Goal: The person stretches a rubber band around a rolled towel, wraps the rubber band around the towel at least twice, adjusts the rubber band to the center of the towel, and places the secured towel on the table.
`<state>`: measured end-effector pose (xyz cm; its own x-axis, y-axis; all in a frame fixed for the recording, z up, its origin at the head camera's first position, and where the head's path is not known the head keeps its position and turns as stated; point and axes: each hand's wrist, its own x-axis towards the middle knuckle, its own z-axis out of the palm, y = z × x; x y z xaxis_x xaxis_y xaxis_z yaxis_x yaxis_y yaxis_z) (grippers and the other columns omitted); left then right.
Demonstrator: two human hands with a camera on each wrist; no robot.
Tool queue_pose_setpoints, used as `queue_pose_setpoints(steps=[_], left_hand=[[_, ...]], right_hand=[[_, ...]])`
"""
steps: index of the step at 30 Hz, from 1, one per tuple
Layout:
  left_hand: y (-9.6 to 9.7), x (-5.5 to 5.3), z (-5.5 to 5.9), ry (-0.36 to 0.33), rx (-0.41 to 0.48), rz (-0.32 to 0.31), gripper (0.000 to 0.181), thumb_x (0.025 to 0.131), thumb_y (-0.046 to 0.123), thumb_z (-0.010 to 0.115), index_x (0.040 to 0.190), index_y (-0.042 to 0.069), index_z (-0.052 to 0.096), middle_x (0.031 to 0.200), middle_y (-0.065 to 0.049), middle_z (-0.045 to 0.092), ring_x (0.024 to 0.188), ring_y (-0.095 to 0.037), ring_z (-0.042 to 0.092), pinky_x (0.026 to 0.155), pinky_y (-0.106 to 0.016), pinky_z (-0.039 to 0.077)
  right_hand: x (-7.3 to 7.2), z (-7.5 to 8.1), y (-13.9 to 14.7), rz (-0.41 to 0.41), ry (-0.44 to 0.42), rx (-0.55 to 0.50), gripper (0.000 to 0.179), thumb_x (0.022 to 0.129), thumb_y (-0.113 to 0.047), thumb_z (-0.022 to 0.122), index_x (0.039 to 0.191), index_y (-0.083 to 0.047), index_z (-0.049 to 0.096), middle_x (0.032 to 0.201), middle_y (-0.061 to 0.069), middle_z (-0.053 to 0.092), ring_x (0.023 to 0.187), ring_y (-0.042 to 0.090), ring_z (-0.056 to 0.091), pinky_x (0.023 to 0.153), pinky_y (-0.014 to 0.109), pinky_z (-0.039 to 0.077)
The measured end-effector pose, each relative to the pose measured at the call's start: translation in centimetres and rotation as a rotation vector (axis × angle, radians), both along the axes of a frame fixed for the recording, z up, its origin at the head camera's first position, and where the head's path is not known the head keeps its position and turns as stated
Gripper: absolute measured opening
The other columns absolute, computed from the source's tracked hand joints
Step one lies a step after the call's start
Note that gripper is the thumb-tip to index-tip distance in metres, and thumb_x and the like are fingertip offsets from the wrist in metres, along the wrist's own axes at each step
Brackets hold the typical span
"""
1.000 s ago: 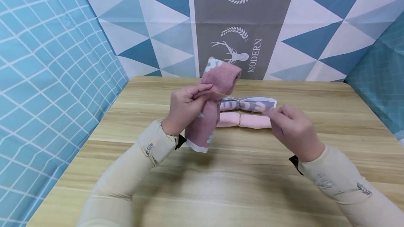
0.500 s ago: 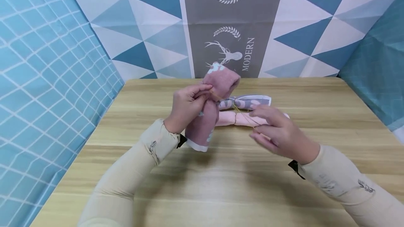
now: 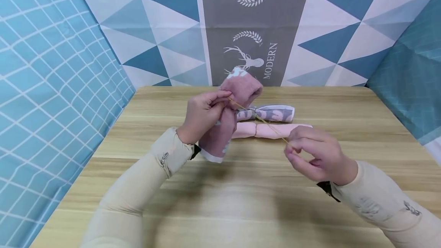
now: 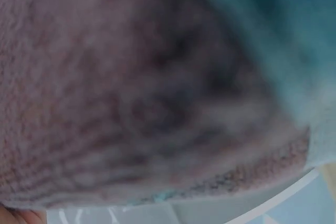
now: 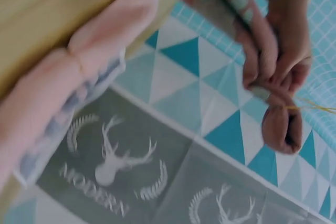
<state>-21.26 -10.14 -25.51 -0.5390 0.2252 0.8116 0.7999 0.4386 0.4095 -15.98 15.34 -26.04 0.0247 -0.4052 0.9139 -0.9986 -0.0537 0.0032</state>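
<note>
My left hand (image 3: 203, 116) grips a dusky pink rolled towel (image 3: 241, 87) around its middle, holding it tilted above the table. The towel has pale flower patches and a white edge. From that pinched middle, a thin yellow rubber band (image 3: 265, 123) stretches to my right hand (image 3: 318, 154), whose thumb and fingers pinch its far end. In the right wrist view the band (image 5: 315, 107) runs off the towel (image 5: 283, 129) beside the left hand (image 5: 289, 40). Blurred towel cloth (image 4: 105, 77) fills most of the left wrist view.
Behind the hands, a light pink rolled towel (image 3: 275, 130) and a grey-and-pink patterned one (image 3: 275, 113) lie side by side on the wooden table (image 3: 234, 209), each tied at the middle. A patterned backdrop (image 3: 179, 22) stands at the back, a blue gridded sheet (image 3: 51, 87) at the left.
My right hand first moved left with its fingers spread in the band, then drew back right and closed its fingertips on the band. The left hand and its towel stayed nearly in place.
</note>
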Motion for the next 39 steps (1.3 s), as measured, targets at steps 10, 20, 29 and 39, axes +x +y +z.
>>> queue_pose_setpoints(steps=[10, 20, 29, 39], left_hand=[[-0.4, 0.8, -1.5, 0.410, -0.281, 0.050, 0.018, 0.074, -0.008, 0.074, 0.091, -0.001, 0.072, 0.083, -0.012, 0.072, 0.072, -0.024, 0.070, 0.066, -0.035, 0.058], [0.4, 0.8, -1.9, 0.305, -0.242, 0.007, 0.019, 0.079, -0.012, 0.063, 0.089, 0.001, 0.074, 0.080, -0.010, 0.073, 0.073, -0.023, 0.070, 0.072, -0.035, 0.058], [2.0, 1.8, -2.1, 0.205, -0.272, -0.059, 0.017, 0.081, -0.010, 0.065, 0.090, 0.000, 0.075, 0.084, -0.007, 0.074, 0.081, -0.019, 0.072, 0.080, -0.024, 0.055], [2.6, 3.1, -1.3, 0.215, -0.519, -0.022, 0.016, 0.077, -0.004, 0.071, 0.090, 0.004, 0.074, 0.082, -0.004, 0.073, 0.077, -0.015, 0.070, 0.072, -0.023, 0.056]], right_hand=[[0.2, 0.5, 2.2, -0.897, 0.109, 0.277, 0.016, 0.076, 0.020, 0.059, 0.087, 0.010, 0.064, 0.056, 0.015, 0.042, 0.040, 0.019, 0.032, 0.033, 0.030, 0.029], [0.1, -0.4, 1.4, -1.021, 0.185, 0.307, 0.060, 0.067, -0.018, 0.087, 0.121, -0.003, 0.065, 0.059, 0.009, 0.037, 0.038, 0.015, 0.020, 0.037, 0.027, 0.015], [-1.3, -1.9, -0.6, -0.701, 0.496, 0.251, 0.024, 0.101, -0.009, 0.049, 0.112, 0.002, 0.068, 0.061, 0.007, 0.042, 0.043, 0.014, 0.029, 0.038, 0.024, 0.020], [-1.6, 0.1, -1.6, -0.576, 0.333, 0.344, 0.047, 0.100, -0.040, 0.046, 0.103, 0.000, 0.070, 0.084, 0.010, 0.071, 0.059, 0.020, 0.062, 0.042, 0.029, 0.040]])
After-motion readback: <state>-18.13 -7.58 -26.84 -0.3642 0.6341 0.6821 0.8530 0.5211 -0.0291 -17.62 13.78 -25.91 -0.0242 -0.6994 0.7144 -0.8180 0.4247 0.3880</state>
